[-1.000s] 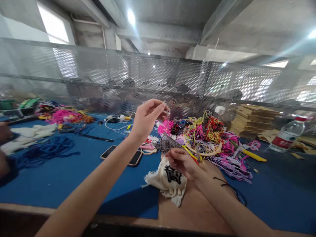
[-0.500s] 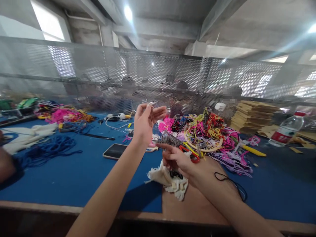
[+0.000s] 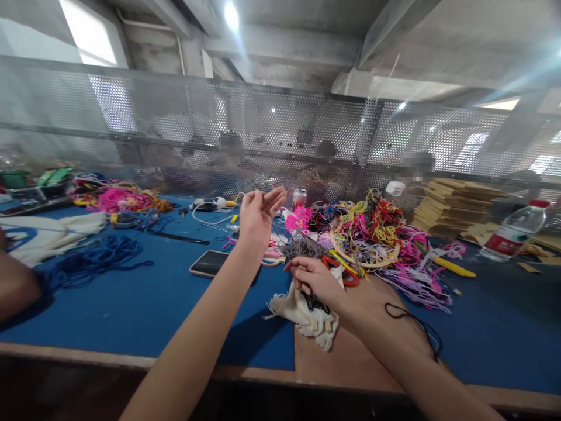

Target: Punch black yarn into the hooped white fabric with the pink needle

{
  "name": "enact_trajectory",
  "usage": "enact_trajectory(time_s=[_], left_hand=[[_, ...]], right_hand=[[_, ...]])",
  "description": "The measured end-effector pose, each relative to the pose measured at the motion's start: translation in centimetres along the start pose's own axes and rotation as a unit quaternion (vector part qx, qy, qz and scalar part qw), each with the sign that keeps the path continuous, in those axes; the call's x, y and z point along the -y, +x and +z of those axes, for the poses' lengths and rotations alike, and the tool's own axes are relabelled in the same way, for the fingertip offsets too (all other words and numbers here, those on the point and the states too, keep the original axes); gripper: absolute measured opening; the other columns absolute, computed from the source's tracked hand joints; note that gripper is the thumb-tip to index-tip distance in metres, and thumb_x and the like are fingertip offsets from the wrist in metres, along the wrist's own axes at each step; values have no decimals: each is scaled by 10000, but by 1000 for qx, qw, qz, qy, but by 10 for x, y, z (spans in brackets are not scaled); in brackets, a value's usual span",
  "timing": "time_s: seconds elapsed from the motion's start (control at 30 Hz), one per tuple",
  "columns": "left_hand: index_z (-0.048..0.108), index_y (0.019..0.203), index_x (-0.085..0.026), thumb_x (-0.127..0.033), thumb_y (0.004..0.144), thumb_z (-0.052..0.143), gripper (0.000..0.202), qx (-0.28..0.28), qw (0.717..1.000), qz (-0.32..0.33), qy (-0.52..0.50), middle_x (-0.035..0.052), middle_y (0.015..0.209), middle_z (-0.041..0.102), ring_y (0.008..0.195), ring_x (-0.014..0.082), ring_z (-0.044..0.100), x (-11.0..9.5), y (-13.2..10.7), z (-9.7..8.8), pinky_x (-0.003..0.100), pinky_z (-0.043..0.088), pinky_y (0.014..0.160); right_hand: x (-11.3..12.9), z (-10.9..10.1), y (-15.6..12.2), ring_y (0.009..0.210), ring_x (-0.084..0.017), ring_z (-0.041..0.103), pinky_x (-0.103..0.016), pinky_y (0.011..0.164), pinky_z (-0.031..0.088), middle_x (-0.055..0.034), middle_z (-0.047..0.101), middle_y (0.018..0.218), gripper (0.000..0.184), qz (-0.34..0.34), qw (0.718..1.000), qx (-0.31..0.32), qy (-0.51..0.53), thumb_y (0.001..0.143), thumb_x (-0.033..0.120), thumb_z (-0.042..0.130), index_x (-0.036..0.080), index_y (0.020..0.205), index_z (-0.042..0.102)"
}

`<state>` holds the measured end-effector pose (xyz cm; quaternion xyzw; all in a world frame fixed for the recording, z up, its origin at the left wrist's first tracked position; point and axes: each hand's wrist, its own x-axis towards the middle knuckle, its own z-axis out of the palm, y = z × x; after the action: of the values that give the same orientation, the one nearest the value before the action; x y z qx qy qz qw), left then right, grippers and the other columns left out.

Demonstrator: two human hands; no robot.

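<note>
My left hand (image 3: 258,221) is raised above the table behind the phone. Its fingers stretch up and to the right with the thumb close to them, and I see nothing held in it. Lower down, my right hand (image 3: 316,279) hovers over or rests on a cream cloth (image 3: 302,313); whether it touches cannot be told. Its fingers are loosely bent and slightly apart, with no object visible in them. Dark stitching or cord and small tan pieces show on the cloth, which has frayed edges. Just behind that hand lie red-handled scissors (image 3: 350,277).
Tangled colourful yarn (image 3: 368,228) with a wooden hoop (image 3: 390,262) lies behind my hands. A phone (image 3: 209,263) and blue yarn (image 3: 94,257) are left, near another person's arm (image 3: 15,286). A bottle (image 3: 512,231), stacked brown packets (image 3: 453,204) and black cord (image 3: 416,321) are right.
My left hand has lowered slightly and tilted. The right hand's index finger, pointed out before, is now more bent. The whole view has shifted a little.
</note>
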<state>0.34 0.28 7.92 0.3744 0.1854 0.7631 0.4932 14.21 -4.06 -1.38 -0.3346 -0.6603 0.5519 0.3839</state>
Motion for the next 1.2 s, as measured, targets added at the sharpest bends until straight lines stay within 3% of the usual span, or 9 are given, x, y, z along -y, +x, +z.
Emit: enact_trajectory(time_s=[0.13,0.3,0.5,0.6,0.77,0.97,1.07,1.13,1.2], left_hand=[[365,718,-197,-153,888,322,181,-4,1000,-15,-23,34,755,683,811,134,652,2,1,-1,309,478,835],[382,724,-203,-163,882,340,168,9,1000,5,-27,14,735,686,764,118,655,0,2,-1,291,483,806],[410,724,-212,-177,859,395,140,38,999,22,-17,-7,730,689,730,104,649,-2,7,-6,272,482,777],[429,717,-215,-191,854,406,142,43,999,17,-25,-11,765,688,791,108,643,-6,8,-7,278,473,816],[463,728,-226,-237,837,444,111,58,998,36,-6,-7,807,686,795,125,643,-13,12,-10,290,478,797],[472,721,-206,-281,810,482,116,12,997,16,79,11,747,690,693,133,649,-2,13,-13,269,492,669],[504,757,-183,-400,828,420,242,40,990,-33,134,73,824,691,741,162,651,13,15,-14,278,496,656],[526,822,-171,-464,852,291,377,91,965,-56,239,105,892,680,774,175,648,24,16,-21,283,495,655],[549,863,-169,-438,861,228,419,179,860,-34,477,70,846,679,748,154,638,33,15,-33,242,476,614]], right_hand=[[1,3,-5,425,-77,368,-196,441,244,58,435,468,137,-59,987,-49,-144,788,255,463,175,773,573],[9,7,-12,546,-118,460,-226,535,267,28,503,567,169,-112,921,-110,-356,842,262,410,208,780,558],[22,-4,-15,741,-163,483,-260,665,312,-39,540,753,167,-199,868,-145,-431,831,187,387,184,739,527],[24,-12,-12,722,-154,485,-258,667,333,-27,535,737,164,-192,906,-155,-343,834,197,378,187,718,494],[23,-10,-8,541,-119,475,-224,566,345,31,491,565,163,-125,977,-56,-162,869,258,327,205,762,439],[27,-32,-10,671,-162,498,-246,612,312,-34,566,721,178,-180,860,-158,-451,849,209,353,191,834,529],[22,-55,-9,694,-165,526,-241,628,325,-42,587,754,209,-169,845,-176,-476,862,218,331,185,869,537],[16,-67,-8,711,-168,538,-237,634,330,-46,599,775,219,-163,842,-180,-482,862,215,327,182,892,541],[11,-76,-7,675,-164,535,-232,614,327,-40,598,747,223,-157,838,-186,-488,858,209,326,181,891,545]])
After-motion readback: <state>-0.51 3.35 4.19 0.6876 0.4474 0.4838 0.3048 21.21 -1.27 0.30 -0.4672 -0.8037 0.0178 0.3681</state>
